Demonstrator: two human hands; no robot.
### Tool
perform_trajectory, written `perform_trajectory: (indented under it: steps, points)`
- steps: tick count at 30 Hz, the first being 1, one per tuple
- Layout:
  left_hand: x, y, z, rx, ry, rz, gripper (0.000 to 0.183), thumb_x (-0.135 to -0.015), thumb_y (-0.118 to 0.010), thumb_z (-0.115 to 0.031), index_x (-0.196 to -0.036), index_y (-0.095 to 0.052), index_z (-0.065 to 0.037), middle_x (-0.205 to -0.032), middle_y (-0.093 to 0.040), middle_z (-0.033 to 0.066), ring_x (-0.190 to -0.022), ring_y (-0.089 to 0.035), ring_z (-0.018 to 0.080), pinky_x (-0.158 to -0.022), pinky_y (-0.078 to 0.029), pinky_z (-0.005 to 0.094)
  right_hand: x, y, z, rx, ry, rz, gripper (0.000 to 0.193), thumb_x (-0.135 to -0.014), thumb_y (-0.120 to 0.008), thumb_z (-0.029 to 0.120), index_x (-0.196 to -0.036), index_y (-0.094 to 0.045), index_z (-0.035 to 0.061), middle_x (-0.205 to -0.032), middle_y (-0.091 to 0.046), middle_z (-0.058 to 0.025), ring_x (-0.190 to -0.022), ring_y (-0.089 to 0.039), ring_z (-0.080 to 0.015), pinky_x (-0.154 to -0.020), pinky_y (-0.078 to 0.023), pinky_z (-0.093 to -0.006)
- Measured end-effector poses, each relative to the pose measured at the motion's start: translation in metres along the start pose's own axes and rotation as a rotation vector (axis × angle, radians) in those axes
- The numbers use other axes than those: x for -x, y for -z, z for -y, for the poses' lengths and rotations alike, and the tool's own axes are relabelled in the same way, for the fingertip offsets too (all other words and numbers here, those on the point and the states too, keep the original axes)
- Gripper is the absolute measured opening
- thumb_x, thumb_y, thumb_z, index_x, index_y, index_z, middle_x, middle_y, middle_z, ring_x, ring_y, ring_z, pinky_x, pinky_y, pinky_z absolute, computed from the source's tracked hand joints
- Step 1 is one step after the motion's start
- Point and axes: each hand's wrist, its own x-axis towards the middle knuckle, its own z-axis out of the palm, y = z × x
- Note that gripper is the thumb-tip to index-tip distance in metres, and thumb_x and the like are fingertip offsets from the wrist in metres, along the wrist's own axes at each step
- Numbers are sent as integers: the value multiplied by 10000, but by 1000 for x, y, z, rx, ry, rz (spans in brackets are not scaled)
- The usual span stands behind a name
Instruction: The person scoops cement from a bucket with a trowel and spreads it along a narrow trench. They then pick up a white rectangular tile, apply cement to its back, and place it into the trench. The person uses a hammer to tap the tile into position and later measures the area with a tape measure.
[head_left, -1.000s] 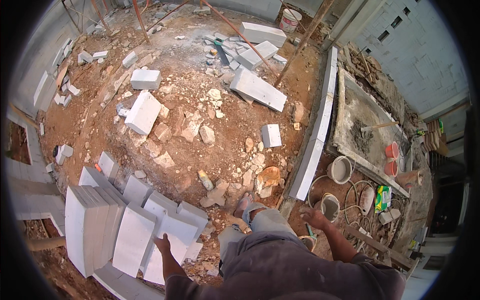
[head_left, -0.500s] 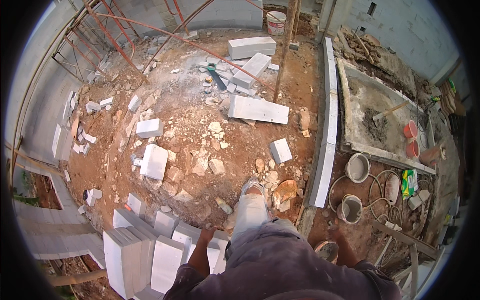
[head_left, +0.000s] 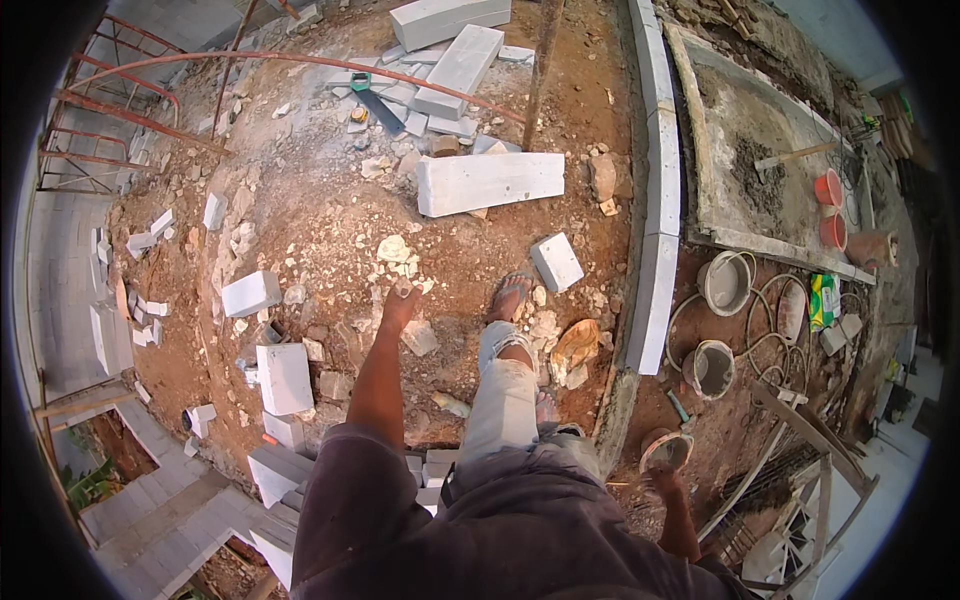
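My left hand (head_left: 402,300) reaches forward over the rubble-strewn ground, close above a patch of pale broken stones (head_left: 394,250). It is small in view, and I cannot make out how its fingers are set; nothing shows in it. Low at my right side, my right hand (head_left: 662,482) overlaps the near rim of a mortar-stained bucket (head_left: 684,451). Its fingers look loosely apart, holding nothing I can see. I cannot tell whether they touch the bucket. A teal-handled tool (head_left: 678,405) lies just beyond it. My sandalled foot (head_left: 511,292) is on the soil, near a white block (head_left: 557,262).
Long white blocks (head_left: 490,184) and a green-handled handsaw (head_left: 378,105) lie ahead. A low block wall (head_left: 661,190) runs along the right, with mortar buckets (head_left: 725,283) and a coiled hose (head_left: 758,305) beyond. Red scaffolding (head_left: 130,115) stands far left; stacked blocks (head_left: 275,470) are near left.
My left hand has swung forward from beside the block stack to above the rubble. My right hand has drawn back toward my body, uncovering the teal-handled tool. The view has shifted.
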Motion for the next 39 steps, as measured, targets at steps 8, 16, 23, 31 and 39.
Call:
perform_trajectory:
  steps: [8,16,23,31,39]
  points:
    - [-222,-44,-58,-101,-231,-220,736,-799,-840,-369,-1297,-552,91,-1261,-635,237,-1168,-613,339,-1014,-474,410,86,1,9,-119,-433,-191,366,-975,-605,355,-1226,-591,89,-917,-693,-113,-740,-689,-232,-614,-583,-385]
    - [-345,-63,-49,-17,-33,-155,1132,-737,-879,-440,-1528,-263,85,-1442,-448,326,-1324,-493,371,-1115,-392,430,87,-65,51,-162,-683,-97,458,-1006,-552,349,-1379,-530,83,-1101,-696,-161,-903,-715,-287,-729,-593,-430]
    - [-398,-67,-48,200,-42,18,1008,-780,-866,-331,-1527,-270,-7,-1439,-494,162,-1328,-465,307,-1131,-354,434,68,-114,27,-365,-756,-17,466,-1000,-566,373,-1379,-519,105,-1024,-701,-152,-800,-701,-261,-674,-566,-429]
    - [-339,-110,-82,304,-150,53,954,-801,-842,-183,-1513,-237,8,-1407,-492,175,-1294,-496,299,-1125,-379,437,103,-142,28,-438,-789,13,418,-1042,-518,353,-1397,-511,133,-1090,-692,-143,-844,-692,-251,-738,-574,-420]
    - [-315,-183,-134,286,-106,92,930,-803,-842,-198,-1499,-259,5,-1479,-447,183,-1301,-504,298,-1104,-424,433,53,-193,20,-648,-554,39,484,-994,-616,385,-1361,-523,84,-1074,-707,-137,-881,-711,-258,-741,-582,-418]
